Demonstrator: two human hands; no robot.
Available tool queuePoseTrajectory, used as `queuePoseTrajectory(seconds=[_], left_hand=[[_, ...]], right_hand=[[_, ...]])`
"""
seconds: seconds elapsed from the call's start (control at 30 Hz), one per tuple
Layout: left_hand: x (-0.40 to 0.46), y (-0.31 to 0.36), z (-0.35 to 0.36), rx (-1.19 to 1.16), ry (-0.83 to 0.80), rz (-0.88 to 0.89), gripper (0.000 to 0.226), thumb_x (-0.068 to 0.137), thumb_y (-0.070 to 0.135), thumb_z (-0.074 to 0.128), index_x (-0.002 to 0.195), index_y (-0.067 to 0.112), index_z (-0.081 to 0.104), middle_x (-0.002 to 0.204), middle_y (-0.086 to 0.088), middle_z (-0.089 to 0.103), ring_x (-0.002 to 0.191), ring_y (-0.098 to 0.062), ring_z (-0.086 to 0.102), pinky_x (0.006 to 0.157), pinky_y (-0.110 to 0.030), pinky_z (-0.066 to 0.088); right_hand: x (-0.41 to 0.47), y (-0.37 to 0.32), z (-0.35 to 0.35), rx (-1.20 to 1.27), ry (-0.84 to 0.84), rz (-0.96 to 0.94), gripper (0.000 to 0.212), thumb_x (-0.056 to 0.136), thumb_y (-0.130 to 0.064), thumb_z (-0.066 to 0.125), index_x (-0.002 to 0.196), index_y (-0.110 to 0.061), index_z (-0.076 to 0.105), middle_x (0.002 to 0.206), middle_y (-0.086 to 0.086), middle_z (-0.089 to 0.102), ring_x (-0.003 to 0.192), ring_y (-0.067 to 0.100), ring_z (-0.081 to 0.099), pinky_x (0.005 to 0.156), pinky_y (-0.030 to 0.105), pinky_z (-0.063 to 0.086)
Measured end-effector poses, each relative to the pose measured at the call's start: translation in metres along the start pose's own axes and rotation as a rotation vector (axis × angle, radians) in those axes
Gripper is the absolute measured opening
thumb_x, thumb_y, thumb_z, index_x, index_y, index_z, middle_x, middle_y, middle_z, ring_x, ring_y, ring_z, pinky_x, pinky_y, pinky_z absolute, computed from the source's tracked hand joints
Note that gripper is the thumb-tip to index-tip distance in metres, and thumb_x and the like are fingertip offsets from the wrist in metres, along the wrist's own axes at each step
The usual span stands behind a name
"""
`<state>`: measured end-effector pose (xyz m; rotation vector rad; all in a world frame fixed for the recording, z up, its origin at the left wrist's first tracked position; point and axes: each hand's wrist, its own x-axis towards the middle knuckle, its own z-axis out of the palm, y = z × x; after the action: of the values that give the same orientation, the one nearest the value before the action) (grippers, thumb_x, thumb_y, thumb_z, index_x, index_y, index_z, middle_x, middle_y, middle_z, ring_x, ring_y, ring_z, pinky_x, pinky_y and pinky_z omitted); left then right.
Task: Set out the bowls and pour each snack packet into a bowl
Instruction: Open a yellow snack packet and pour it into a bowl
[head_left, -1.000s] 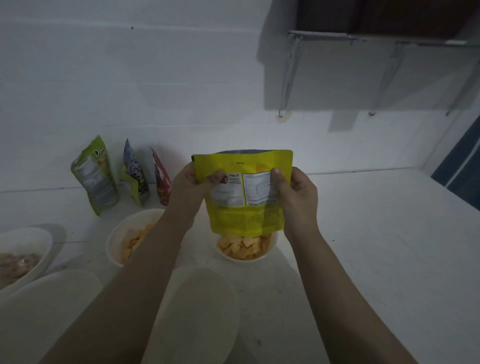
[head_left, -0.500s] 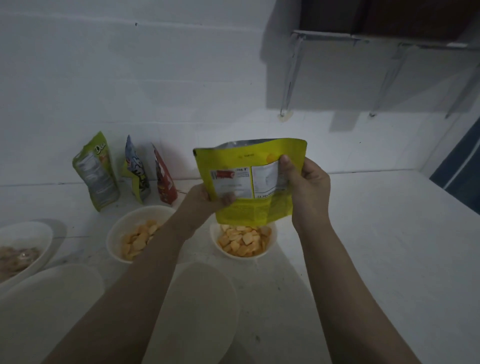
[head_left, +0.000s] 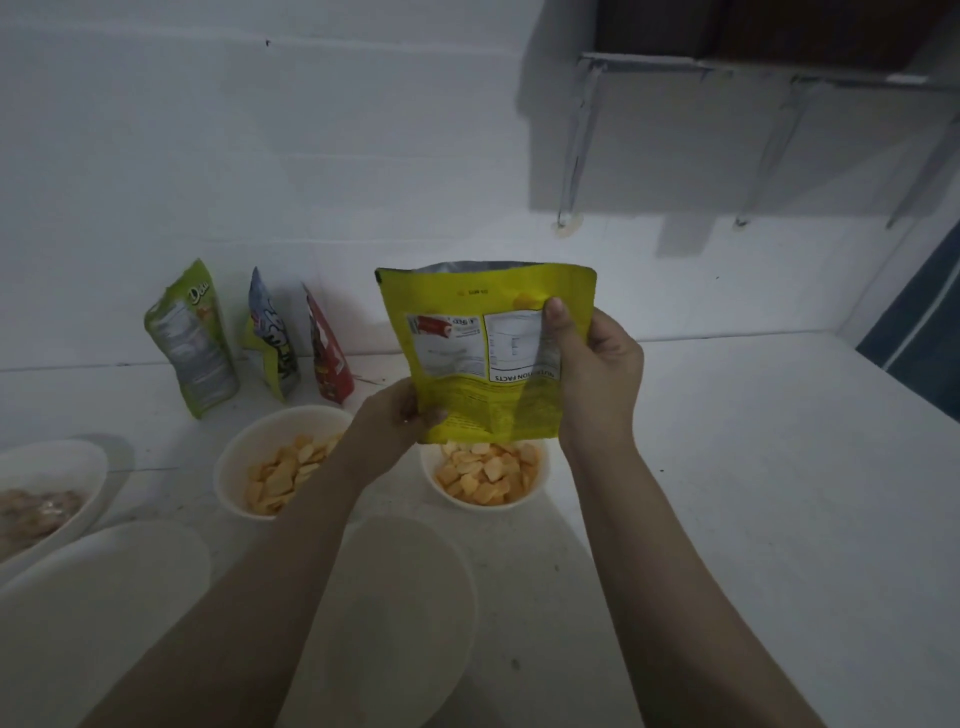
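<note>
Since a second ago our left hand slid to the yellow packet's low corner, pinching it; right hand grips its right edge. Packet upside down, mouth just above the far-right bowl, long axis near vertical.

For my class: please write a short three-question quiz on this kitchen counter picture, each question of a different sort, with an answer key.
1. True or false: the yellow packet is held upside down, over a bowl of orange snacks.
2. How many packets stand against the wall?
A) one B) three C) five
3. Fill in: the left hand pinches the packet's lower ____ corner, while the right hand grips its right edge.

Key
1. True: its label text reads inverted.
2. B: the green packet, the blue packet and the red packet.
3. left
</note>
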<state>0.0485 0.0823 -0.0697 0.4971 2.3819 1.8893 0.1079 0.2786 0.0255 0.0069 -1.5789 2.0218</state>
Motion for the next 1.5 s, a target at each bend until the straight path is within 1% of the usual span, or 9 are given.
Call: queuePoseTrajectory(seconds=[0.1,0.33,0.57,0.73,0.87,1.0,1.13,1.3,1.5], left_hand=[[0.001,0.005,-0.005,0.167,-0.005,0.044,0.045,0.082,0.045,0.070,0.123,0.031,0.058,0.115,0.008,0.069,0.103,-0.014,0.066,0.090,-0.043,0.055],[0.015,0.069,-0.003,-0.417,0.062,0.079,0.025,0.080,0.024,0.064,0.104,0.017,0.067,0.104,-0.001,0.074,0.098,-0.021,0.070,0.081,-0.037,0.059],[0.025,0.077,0.000,-0.603,0.189,0.114,0.014,0.089,0.014,0.060,0.099,0.013,0.069,0.098,-0.004,0.076,0.095,-0.024,0.070,0.078,-0.040,0.059],[0.022,0.077,-0.010,-0.734,0.284,0.070,0.011,0.092,0.009,0.058,0.097,0.013,0.067,0.098,-0.003,0.075,0.096,-0.023,0.071,0.077,-0.039,0.057],[0.011,0.081,-0.017,-0.833,0.339,0.050,0.023,0.096,0.012,0.056,0.092,0.022,0.077,0.113,-0.007,0.071,0.111,-0.030,0.065,0.094,-0.051,0.051],[-0.014,0.089,-0.009,-0.732,0.318,-0.009,0.020,0.099,0.023,0.052,0.115,0.018,0.063,0.090,0.009,0.075,0.110,-0.022,0.064,0.080,-0.032,0.057],[-0.040,0.093,0.003,-0.646,0.063,-0.006,0.020,0.100,0.025,0.050,0.116,0.020,0.061,0.112,-0.006,0.071,0.105,-0.023,0.067,0.086,-0.044,0.055],[-0.080,0.099,0.051,-0.548,-0.119,-0.021,0.025,0.099,0.029,0.053,0.122,0.022,0.059,0.111,-0.002,0.070,0.093,-0.014,0.068,0.076,-0.033,0.056],[-0.157,0.088,0.136,-0.482,-0.374,-0.049,0.023,0.093,0.036,0.060,0.116,0.030,0.057,0.119,0.000,0.065,0.108,-0.014,0.064,0.090,-0.034,0.051]], right_hand=[[-0.002,0.004,-0.003,0.000,0.033,0.020,0.015,0.093,-0.022,0.066,0.087,-0.014,0.077,0.082,0.006,0.077,0.079,0.025,0.073,0.070,0.039,0.061],[-0.003,0.004,-0.008,-0.042,0.033,0.063,0.013,0.092,-0.023,0.067,0.086,-0.016,0.076,0.079,0.002,0.077,0.077,0.021,0.074,0.064,0.033,0.059],[-0.002,0.008,-0.014,-0.392,-0.247,0.218,0.035,0.073,-0.028,0.085,0.106,-0.025,0.073,0.096,-0.010,0.077,0.088,0.007,0.073,0.078,0.029,0.059],[-0.027,0.019,-0.021,-0.342,-0.312,0.405,0.024,0.075,-0.014,0.083,0.097,-0.020,0.074,0.090,-0.003,0.078,0.081,0.012,0.074,0.066,0.022,0.056],[-0.050,0.020,-0.021,-0.099,-0.130,0.432,0.013,0.082,-0.005,0.075,0.094,-0.007,0.069,0.082,0.015,0.066,0.070,0.021,0.069,0.066,0.028,0.057],[-0.078,0.006,-0.017,0.076,0.070,0.284,0.010,0.092,-0.005,0.063,0.101,-0.008,0.067,0.079,0.013,0.063,0.071,0.024,0.065,0.071,0.032,0.060],[-0.115,-0.015,-0.013,0.052,0.195,0.106,0.015,0.101,-0.016,0.053,0.114,-0.017,0.059,0.087,0.011,0.070,0.082,0.027,0.069,0.075,0.040,0.060],[-0.178,-0.048,-0.030,0.074,0.433,-0.059,0.021,0.103,-0.014,0.048,0.112,-0.031,0.058,0.102,0.002,0.073,0.092,0.025,0.071,0.075,0.036,0.059],[-0.281,-0.076,-0.088,0.002,0.783,-0.117,0.026,0.103,-0.017,0.046,0.110,-0.038,0.059,0.107,-0.004,0.073,0.098,0.021,0.071,0.077,0.034,0.058]])
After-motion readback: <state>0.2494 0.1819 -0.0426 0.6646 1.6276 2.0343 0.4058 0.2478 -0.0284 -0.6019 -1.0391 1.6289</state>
